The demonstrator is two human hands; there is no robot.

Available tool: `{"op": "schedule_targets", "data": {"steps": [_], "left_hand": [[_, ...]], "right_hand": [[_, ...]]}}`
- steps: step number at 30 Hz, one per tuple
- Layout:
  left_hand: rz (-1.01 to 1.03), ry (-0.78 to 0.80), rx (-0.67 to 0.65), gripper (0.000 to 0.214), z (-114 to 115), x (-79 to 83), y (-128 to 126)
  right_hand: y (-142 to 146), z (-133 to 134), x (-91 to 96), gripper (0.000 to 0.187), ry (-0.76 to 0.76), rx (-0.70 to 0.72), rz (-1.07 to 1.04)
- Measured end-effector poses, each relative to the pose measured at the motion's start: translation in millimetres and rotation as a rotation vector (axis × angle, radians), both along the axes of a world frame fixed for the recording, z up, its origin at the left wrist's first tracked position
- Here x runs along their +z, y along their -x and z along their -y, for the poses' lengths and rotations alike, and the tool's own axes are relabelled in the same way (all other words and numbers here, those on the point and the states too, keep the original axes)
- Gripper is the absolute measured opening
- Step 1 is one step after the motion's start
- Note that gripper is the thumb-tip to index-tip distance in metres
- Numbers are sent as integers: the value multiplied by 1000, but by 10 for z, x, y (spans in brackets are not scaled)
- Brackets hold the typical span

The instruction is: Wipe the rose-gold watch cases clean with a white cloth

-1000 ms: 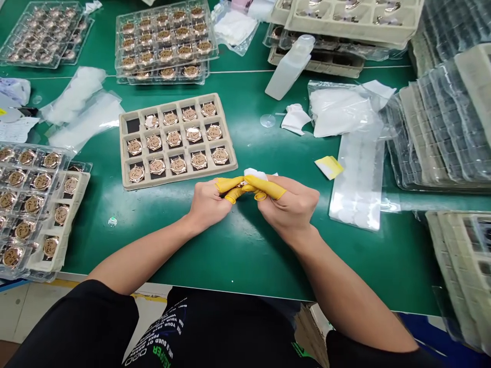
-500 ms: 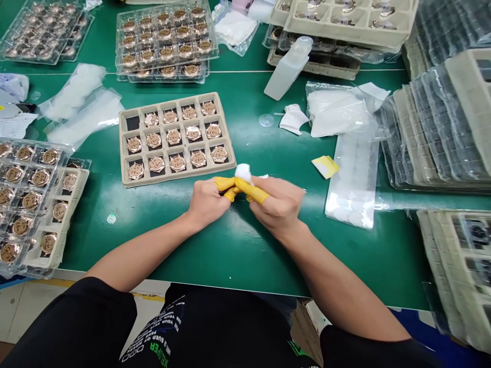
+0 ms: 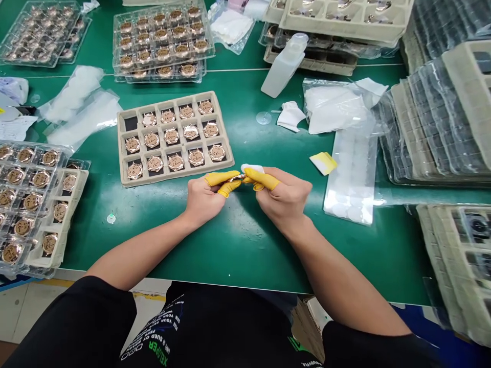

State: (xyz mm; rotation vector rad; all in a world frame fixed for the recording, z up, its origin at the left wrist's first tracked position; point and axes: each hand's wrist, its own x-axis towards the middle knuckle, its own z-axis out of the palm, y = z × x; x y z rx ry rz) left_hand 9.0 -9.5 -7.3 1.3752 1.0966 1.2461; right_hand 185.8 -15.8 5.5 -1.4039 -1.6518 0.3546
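Note:
My left hand (image 3: 205, 197) and my right hand (image 3: 284, 197) meet over the green table (image 3: 238, 245), both wearing yellow finger cots. Between the fingertips sits a small rose-gold watch case (image 3: 238, 177), pinched by the left hand. The right hand presses a white wipe (image 3: 251, 168) against it. Just beyond the hands lies a beige tray (image 3: 174, 138) with several rose-gold watch cases in its cells; its top-left cell is empty.
Clear-lidded trays of watch cases (image 3: 32, 197) lie at the left edge and more (image 3: 161, 43) at the back. A white squeeze bottle (image 3: 284, 66), plastic bags (image 3: 339, 107), a sheet of round stickers (image 3: 351, 179) and stacked empty trays (image 3: 441, 117) fill the right.
The right hand shifted the white wipe over the watch case, rubbing it; the wipe rose, then dropped lower behind the fingers. Both hands stayed in the same spot.

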Motion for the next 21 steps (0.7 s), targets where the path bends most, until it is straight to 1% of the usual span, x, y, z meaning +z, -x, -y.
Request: {"op": "schedule_targets", "data": {"steps": [2, 5, 8, 11, 14, 16, 18, 21], "left_hand": [[0, 12, -10, 22, -7, -2, -1], [-6, 26, -43, 23, -6, -14, 5], [-11, 34, -39, 25, 20, -17, 14], [1, 59, -38, 24, 35, 0, 14], [106, 133, -37, 25, -7, 25, 3], [192, 186, -33, 30, -61, 39, -1], [264, 225, -41, 38, -116, 50, -1], [317, 255, -43, 46, -169, 58, 8]], "right_hand": [[-33, 3, 20, 32, -59, 8, 70], [22, 31, 19, 33, -99, 27, -3], [102, 57, -19, 29, -138, 19, -54], [81, 42, -52, 26, -143, 46, -34], [-37, -17, -37, 23, -36, 31, 103], [-116, -53, 0, 19, 77, -2, 122], [-159, -67, 42, 15, 161, -5, -9], [-131, -46, 78, 19, 206, 17, -290]]}}
